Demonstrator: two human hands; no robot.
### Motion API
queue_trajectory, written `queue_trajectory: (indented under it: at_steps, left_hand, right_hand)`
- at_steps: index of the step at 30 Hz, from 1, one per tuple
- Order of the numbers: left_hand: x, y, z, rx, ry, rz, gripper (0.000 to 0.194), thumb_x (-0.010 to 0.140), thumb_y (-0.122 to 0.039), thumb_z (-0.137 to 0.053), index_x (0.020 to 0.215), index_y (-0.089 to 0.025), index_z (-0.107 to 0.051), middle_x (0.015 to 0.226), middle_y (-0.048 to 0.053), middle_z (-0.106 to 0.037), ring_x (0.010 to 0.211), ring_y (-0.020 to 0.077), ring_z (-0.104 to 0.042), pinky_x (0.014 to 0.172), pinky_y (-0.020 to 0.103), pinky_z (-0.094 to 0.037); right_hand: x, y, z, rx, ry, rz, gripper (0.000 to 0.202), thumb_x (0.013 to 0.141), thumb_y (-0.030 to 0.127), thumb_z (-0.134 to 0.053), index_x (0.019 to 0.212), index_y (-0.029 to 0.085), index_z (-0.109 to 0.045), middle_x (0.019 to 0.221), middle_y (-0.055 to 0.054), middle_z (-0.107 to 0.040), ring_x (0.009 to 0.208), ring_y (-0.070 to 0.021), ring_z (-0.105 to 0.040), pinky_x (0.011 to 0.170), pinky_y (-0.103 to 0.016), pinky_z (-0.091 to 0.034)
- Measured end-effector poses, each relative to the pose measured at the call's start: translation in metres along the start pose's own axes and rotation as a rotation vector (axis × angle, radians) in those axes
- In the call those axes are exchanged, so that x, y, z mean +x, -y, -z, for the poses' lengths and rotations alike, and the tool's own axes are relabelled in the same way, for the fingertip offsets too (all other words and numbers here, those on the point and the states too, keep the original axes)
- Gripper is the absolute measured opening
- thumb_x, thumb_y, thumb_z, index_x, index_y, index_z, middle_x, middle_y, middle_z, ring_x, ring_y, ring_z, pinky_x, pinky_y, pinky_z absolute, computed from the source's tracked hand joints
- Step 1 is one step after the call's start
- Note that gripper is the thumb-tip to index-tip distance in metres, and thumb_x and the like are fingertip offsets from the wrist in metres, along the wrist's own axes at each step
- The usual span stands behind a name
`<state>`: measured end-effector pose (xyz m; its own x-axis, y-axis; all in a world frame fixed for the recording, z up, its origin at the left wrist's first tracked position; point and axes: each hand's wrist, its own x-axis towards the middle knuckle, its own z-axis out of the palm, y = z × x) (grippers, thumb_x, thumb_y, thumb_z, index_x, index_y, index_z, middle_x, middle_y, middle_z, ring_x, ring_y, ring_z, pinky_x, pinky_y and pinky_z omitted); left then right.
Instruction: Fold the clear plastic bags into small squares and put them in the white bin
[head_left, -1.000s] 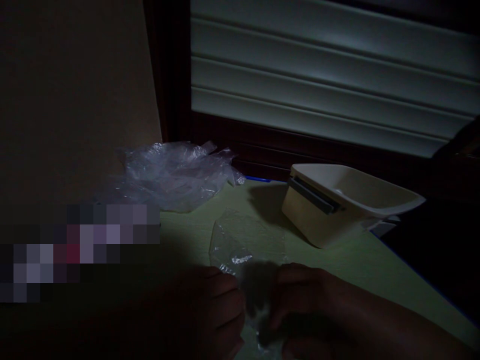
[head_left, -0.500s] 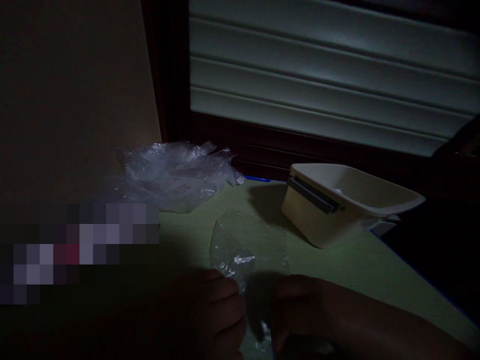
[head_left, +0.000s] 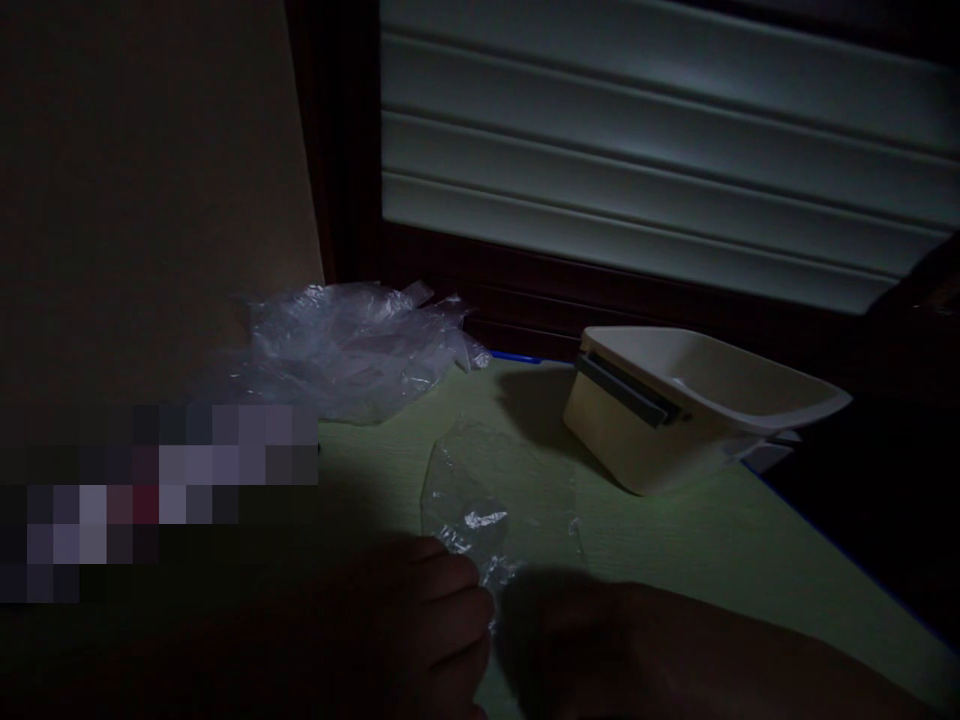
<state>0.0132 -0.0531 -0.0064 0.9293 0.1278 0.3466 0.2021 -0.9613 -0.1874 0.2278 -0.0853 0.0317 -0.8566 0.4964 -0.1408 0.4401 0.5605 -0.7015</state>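
A thin clear plastic bag [head_left: 510, 490] lies flat on the pale green table, its near end running in between my hands. My left hand [head_left: 450, 625] is closed, with its fingers curled over the bag's near left edge. To the right of it, my right hand [head_left: 592, 650] is bent inward at the bottom of the view with its fingers curled. Deep shadow hides its fingertips, so what they hold cannot be made out.
A heap of crumpled clear plastic bags [head_left: 352, 350] lies at the back left. Toward the right edge of the table [head_left: 675, 540], a cream plastic bin [head_left: 637, 430] with a dark grey handle stands tilted. A blurred-out patch [head_left: 172, 480] covers something at left. Behind is a slatted shutter [head_left: 637, 150].
My right hand has moved down, toward me, and its fingers are darker now. My left hand has hardly shifted. The bag's near part has moved slightly.
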Motion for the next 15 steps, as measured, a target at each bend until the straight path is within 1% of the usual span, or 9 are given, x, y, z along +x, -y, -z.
queue_trajectory:
  at_steps: [2,3,6,8,10,13,15]
  left_hand:
    - [0.000,0.001,0.001,-0.025,-0.027,0.005,0.023,0.092,-0.036,-0.053,0.082,-0.017,-0.062,0.077,0.003,-0.062,0.074,0.0174,-0.054,0.069,0.031,-0.043]
    - [0.001,0.002,0.002,-0.045,-0.029,0.005,0.022,0.092,-0.035,-0.053,0.082,-0.017,-0.062,0.077,0.003,-0.062,0.074,0.0177,-0.054,0.069,0.031,-0.043]
    - [0.002,0.005,0.005,-0.108,-0.017,-0.028,0.020,0.093,-0.033,-0.051,0.084,-0.018,-0.060,0.076,0.002,-0.061,0.072,0.0173,-0.052,0.065,0.031,-0.042]
    - [0.002,0.006,0.006,-0.140,-0.012,-0.031,0.019,0.093,-0.033,-0.052,0.083,-0.017,-0.059,0.075,0.000,-0.060,0.070,0.0169,-0.051,0.063,0.032,-0.040]
    - [0.002,0.005,0.003,-0.147,-0.025,-0.001,0.018,0.091,-0.031,-0.054,0.080,-0.017,-0.058,0.074,-0.001,-0.059,0.070,0.0165,-0.050,0.062,0.032,-0.039]
    - [0.002,0.004,-0.002,-0.133,-0.080,0.015,0.020,0.090,-0.025,-0.055,0.072,-0.017,-0.055,0.069,-0.002,-0.055,0.066,0.0155,-0.048,0.059,0.032,-0.037]
    - [0.001,0.003,-0.004,-0.118,-0.111,0.009,0.022,0.088,-0.020,-0.057,0.067,-0.016,-0.052,0.066,-0.002,-0.053,0.063,0.0146,-0.045,0.057,0.031,-0.035]
  right_hand:
    - [0.004,-0.001,-0.001,-0.005,-0.027,-0.018,0.014,0.088,0.014,-0.053,0.079,0.016,-0.064,0.087,-0.002,-0.064,0.085,-0.0136,-0.061,0.079,-0.025,-0.047]
    - [0.005,-0.001,-0.001,-0.006,-0.054,-0.035,0.012,0.086,0.012,-0.055,0.077,0.016,-0.063,0.086,-0.002,-0.064,0.084,-0.0133,-0.061,0.077,-0.023,-0.047]
    - [0.002,0.009,0.000,-0.005,-0.155,-0.098,0.010,0.082,0.007,-0.057,0.081,0.016,-0.061,0.091,-0.003,-0.063,0.083,-0.0127,-0.061,0.073,-0.020,-0.047]
    - [-0.001,0.016,0.000,0.007,-0.216,-0.149,0.013,0.084,0.006,-0.055,0.084,0.017,-0.061,0.091,-0.003,-0.063,0.083,-0.0121,-0.061,0.073,-0.019,-0.047]
    - [-0.004,0.023,-0.001,0.036,-0.266,-0.200,0.014,0.086,0.007,-0.052,0.089,0.018,-0.061,0.092,-0.003,-0.064,0.084,-0.0122,-0.061,0.074,-0.020,-0.047]
    - [-0.004,0.026,-0.003,0.082,-0.280,-0.200,0.014,0.088,0.011,-0.052,0.092,0.020,-0.061,0.096,-0.003,-0.065,0.088,-0.0137,-0.062,0.078,-0.023,-0.048]
    - [-0.002,0.025,-0.005,0.103,-0.282,-0.199,0.012,0.088,0.012,-0.054,0.091,0.020,-0.062,0.096,-0.003,-0.065,0.089,-0.0138,-0.062,0.080,-0.023,-0.048]
